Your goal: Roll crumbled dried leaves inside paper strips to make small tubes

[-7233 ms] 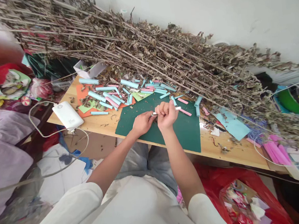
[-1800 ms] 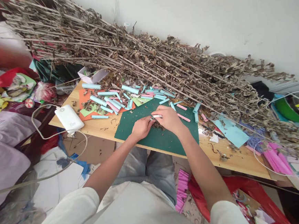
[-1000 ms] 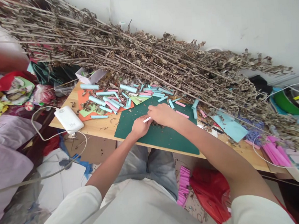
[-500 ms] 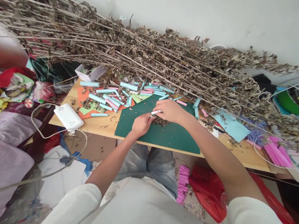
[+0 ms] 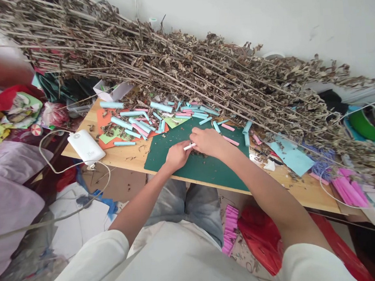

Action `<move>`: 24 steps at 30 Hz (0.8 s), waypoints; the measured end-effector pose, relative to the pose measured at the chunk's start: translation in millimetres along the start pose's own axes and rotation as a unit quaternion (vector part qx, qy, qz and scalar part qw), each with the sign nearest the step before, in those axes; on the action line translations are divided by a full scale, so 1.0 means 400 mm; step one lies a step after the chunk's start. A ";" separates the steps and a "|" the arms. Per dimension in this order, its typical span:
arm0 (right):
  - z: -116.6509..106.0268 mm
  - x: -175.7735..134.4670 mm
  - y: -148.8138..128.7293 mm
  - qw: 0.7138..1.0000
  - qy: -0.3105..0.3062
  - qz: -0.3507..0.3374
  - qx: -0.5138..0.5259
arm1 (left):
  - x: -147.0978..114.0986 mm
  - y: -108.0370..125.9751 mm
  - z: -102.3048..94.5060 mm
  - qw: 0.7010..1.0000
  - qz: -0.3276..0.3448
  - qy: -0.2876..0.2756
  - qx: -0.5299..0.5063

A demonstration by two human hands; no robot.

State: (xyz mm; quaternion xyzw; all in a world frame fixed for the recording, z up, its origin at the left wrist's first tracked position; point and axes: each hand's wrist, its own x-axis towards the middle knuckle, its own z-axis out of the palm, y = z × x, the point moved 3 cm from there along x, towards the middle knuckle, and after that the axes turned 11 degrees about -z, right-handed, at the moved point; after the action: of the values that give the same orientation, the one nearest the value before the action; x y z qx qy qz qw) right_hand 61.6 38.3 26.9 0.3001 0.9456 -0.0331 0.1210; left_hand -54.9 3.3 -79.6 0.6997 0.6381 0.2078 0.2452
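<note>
Over the dark green cutting mat (image 5: 162, 153), both hands meet at a small white paper roll (image 5: 189, 147). My left hand (image 5: 176, 156) is closed at its left end, fingertips pinching it. My right hand (image 5: 208, 142) has its fingers bent round the roll's right end. Crumbled dry leaves (image 5: 199, 160) lie on the mat just under the hands. Beyond the fingers, several pale blue paper tubes (image 5: 162, 107) and pink paper tubes (image 5: 228, 127) are scattered. What sits inside the roll is too small to tell.
A long heap of dried leafy stalks (image 5: 181, 65) spans the back of the wooden table (image 5: 129, 159). A white power bank (image 5: 86, 146) with cables rests at its left edge. Blue paper (image 5: 290, 154) and pink crepe rolls (image 5: 349, 188) lie to the right.
The white roll has shifted slightly left and down between the fingers. My right hand has moved a little left, and more pink and blue tubes show behind it.
</note>
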 end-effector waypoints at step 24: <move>0.075 0.036 -0.063 0.479 0.560 -0.006 0.676 | 0.003 0.000 0.002 1.000 0.000 -0.004 0.007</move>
State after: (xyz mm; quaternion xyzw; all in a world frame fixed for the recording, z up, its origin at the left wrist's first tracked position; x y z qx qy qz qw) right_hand 42.2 21.8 -6.0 0.2383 0.5004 -0.4878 -0.6745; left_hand -54.1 4.2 -80.2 0.7025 0.6385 0.2002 0.2425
